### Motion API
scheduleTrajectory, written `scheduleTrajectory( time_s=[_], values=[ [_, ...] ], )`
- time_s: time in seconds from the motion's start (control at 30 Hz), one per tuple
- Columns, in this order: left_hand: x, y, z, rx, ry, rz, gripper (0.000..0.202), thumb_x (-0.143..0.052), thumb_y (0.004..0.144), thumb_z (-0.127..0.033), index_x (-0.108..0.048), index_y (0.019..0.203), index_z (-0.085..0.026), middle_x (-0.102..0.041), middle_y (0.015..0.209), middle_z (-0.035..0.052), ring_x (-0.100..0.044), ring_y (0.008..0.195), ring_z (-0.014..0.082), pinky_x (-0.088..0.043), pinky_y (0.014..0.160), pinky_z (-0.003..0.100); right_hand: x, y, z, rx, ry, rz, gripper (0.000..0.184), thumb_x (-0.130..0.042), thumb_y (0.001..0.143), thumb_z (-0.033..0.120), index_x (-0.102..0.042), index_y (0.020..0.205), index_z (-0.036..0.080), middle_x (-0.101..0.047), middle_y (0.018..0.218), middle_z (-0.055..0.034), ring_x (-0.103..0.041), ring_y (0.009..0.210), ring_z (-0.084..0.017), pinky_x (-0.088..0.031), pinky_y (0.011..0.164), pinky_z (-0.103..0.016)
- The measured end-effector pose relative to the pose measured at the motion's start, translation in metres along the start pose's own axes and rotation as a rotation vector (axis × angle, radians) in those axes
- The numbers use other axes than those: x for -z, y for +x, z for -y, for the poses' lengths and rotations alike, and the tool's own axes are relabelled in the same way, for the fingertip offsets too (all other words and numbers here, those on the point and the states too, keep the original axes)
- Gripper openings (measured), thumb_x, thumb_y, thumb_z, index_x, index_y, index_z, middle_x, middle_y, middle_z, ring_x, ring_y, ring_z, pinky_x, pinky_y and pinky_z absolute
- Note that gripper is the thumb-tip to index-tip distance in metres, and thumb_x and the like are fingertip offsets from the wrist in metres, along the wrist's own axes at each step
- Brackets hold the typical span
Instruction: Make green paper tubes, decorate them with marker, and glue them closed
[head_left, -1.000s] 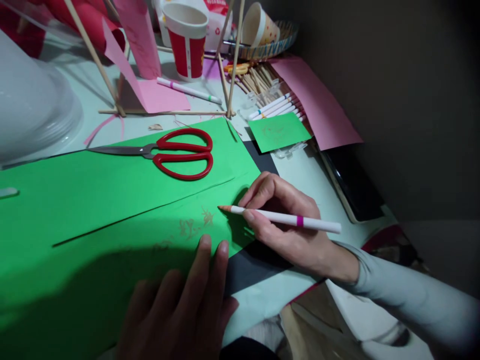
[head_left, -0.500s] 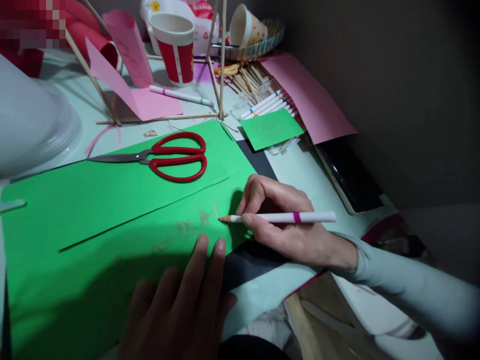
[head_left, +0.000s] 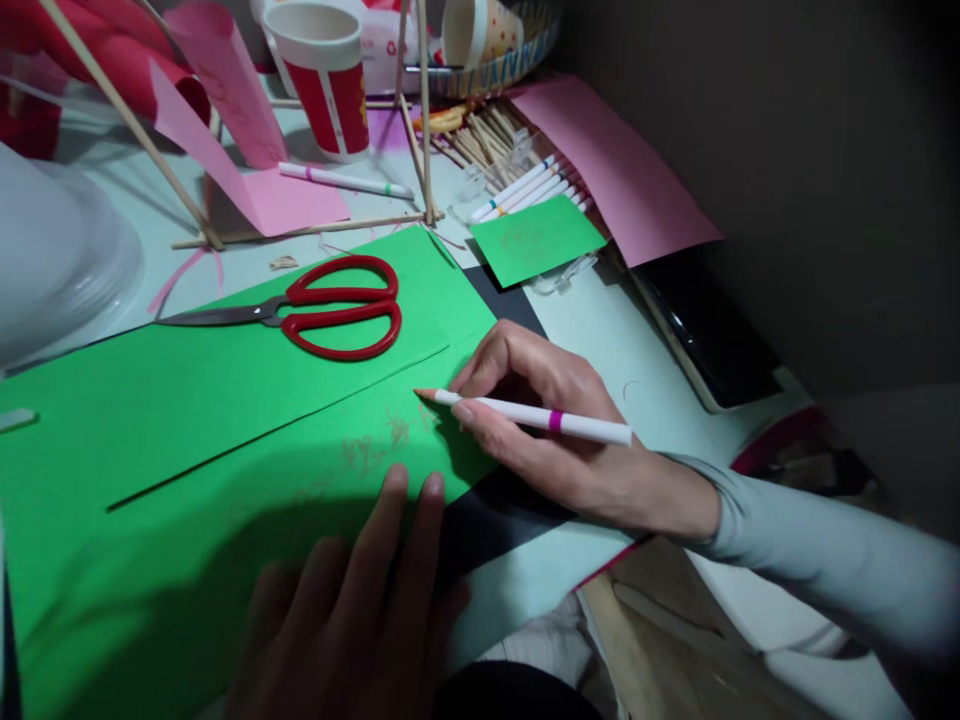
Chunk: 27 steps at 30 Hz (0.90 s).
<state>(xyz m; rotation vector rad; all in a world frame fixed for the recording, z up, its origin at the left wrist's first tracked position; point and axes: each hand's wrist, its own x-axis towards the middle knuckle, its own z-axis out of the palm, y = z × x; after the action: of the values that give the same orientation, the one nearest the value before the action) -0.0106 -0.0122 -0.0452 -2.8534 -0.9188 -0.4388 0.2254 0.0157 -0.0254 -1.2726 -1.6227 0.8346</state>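
Note:
My right hand [head_left: 551, 430] pinches a white marker pen [head_left: 589, 426] with a purple band. Its orange-brown tip points left, over or against a large green sheet of paper [head_left: 247, 455]; contact I cannot tell. Faint brownish written characters [head_left: 365, 452] run across the sheet just left of the tip. Below the writing, my left hand [head_left: 356, 590] lies on the paper, fingers stretched out, holding nothing. Red-handled scissors [head_left: 341, 308] rest on the green paper beyond both hands, blades to the left. Dark paper [head_left: 499, 530] shows underneath.
A stick frame [head_left: 307, 232] stands behind the scissors, near folded pink paper [head_left: 292, 205] and a red-and-white paper cup [head_left: 324, 90]. Several markers [head_left: 525, 188], wooden sticks [head_left: 487, 145] and a small green card [head_left: 536, 240] lie at back right. Left is a translucent plastic container [head_left: 56, 260].
My right hand has lifted the marker tip up and left, away from the last stroke. Another short mark shows at the writing's right end. The view has shifted slightly; my left hand stays in place.

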Motion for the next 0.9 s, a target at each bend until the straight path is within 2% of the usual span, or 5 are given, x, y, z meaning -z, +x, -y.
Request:
scheduleTrajectory(
  time_s=[0.23,0.4,0.67,0.8,0.9],
  values=[
    [0.0021,-0.0032,0.0002,0.019,-0.019,0.047,0.07,-0.06,0.097,-0.035,-0.036,0.158,-0.01,-0.066,0.142,0.0202,-0.061,0.074,0.0277,-0.039,0.066,0.046,0.0029,-0.0039,0.0043,-0.049,-0.037,-0.068,0.02,-0.064,0.087,0.016,-0.048,0.077,0.024,-0.057,0.077,0.0009,-0.051,0.067,-0.014,-0.041,0.061,-0.031],
    [0.0009,-0.005,-0.002,0.05,-0.033,0.038,0.074,-0.054,0.099,-0.038,-0.024,0.164,-0.018,-0.064,0.146,0.017,-0.063,0.074,0.0271,-0.041,0.067,0.046,0.0049,-0.004,0.0065,-0.041,-0.068,0.0,0.02,-0.063,0.087,0.015,-0.049,0.077,0.024,-0.056,0.076,0.0012,-0.05,0.067,-0.015,-0.041,0.059,-0.03],
    [0.0022,-0.001,-0.0024,0.046,-0.022,0.03,0.061,-0.057,0.099,-0.029,-0.041,0.155,-0.01,-0.068,0.14,0.0183,-0.06,0.073,0.0251,-0.039,0.065,0.044,0.0023,-0.0036,0.0003,-0.056,-0.001,-0.038,0.018,-0.068,0.094,0.026,-0.054,0.084,0.023,-0.064,0.087,-0.0014,-0.057,0.071,-0.016,-0.047,0.064,-0.032],
    [0.002,-0.002,-0.0026,0.037,-0.019,0.034,0.062,-0.053,0.1,-0.032,-0.038,0.157,-0.011,-0.068,0.14,0.0179,-0.061,0.073,0.0255,-0.039,0.066,0.045,0.0028,-0.0039,0.0035,-0.015,-0.074,0.03,0.015,-0.068,0.095,0.025,-0.055,0.086,0.023,-0.064,0.087,-0.0025,-0.056,0.075,-0.017,-0.045,0.064,-0.032],
    [0.0021,-0.0043,-0.0025,0.061,-0.017,0.076,0.063,-0.05,0.101,-0.032,-0.034,0.159,-0.015,-0.066,0.142,0.0178,-0.062,0.076,0.0271,-0.04,0.067,0.046,0.0047,-0.0011,0.0017,-0.075,0.031,-0.028,0.018,-0.069,0.094,0.024,-0.055,0.082,0.023,-0.062,0.083,-0.0007,-0.055,0.071,-0.016,-0.044,0.061,-0.031]
  ],
)
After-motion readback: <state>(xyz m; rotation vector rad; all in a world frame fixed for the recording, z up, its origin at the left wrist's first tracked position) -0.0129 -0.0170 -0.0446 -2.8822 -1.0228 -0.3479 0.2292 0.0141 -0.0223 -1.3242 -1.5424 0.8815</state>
